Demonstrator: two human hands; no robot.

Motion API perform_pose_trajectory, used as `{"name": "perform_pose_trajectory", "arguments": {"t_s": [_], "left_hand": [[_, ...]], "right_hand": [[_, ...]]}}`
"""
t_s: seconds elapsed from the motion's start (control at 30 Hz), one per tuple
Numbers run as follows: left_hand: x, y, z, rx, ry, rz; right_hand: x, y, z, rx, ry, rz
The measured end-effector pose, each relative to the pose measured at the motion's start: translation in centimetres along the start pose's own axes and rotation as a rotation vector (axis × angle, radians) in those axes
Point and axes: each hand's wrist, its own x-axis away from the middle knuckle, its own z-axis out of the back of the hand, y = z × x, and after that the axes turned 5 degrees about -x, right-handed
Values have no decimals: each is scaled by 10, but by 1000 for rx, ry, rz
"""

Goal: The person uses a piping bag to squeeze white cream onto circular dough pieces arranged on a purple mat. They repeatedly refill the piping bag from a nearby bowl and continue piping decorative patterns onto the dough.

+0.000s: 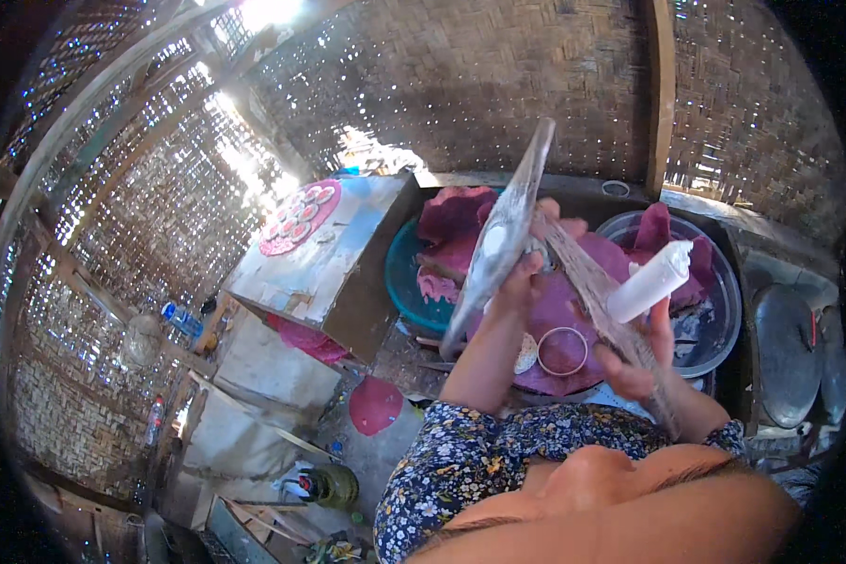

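My left hand [528, 265] is closed round a long, worn wooden board [512, 209] with a white round piece on its face. My right hand [656, 353] grips a second wooden board [573, 263], from which a white cylinder [650, 280] with a rough end sticks out. The two boards stand apart in a V; whether they are joined is hard to make out. Below them lies a round pink surface [600, 329], partly covered by my hands. On it rest a pale ring [563, 373] and a small speckled whitish disc [526, 355].
A teal basin [403, 299] with pink material stands left of my hands, a clear tub [731, 315] with more at right. Pale rounds lie on a pink disc [274, 246] atop a worn box [301, 282]. Another pink disc [374, 406] is lower left. A woven wall [479, 85] rises behind.
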Motion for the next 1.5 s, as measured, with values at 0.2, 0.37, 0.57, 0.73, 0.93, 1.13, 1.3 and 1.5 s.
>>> {"name": "perform_pose_trajectory", "arguments": {"t_s": [0.2, 0.37, 0.57, 0.73, 0.93, 1.13, 1.3, 1.5], "left_hand": [[43, 46, 37, -996, -423, 189], [50, 57, 27, -1218, -433, 436], [53, 50, 11, -1427, -373, 355], [62, 31, 7, -1257, -500, 572], [76, -2, 17, -1085, -416, 455], [73, -8, 34, -1097, -360, 254], [32, 17, 44, -559, -542, 311], [-44, 63, -6, 748, -422, 35]], "right_hand": [[-23, -28, -36, 809, 400, 216], [-40, -33, -42, 1433, 457, 322], [-34, -21, -60, 2466, 36, 231], [-10, -7, -42, 2458, 77, 280], [-7, 1, -26, 2463, 172, 233], [7, -39, -7, 1030, 661, -288], [46, -43, 17, 737, 473, -411], [0, -42, -9, 411, 444, -468]]}}
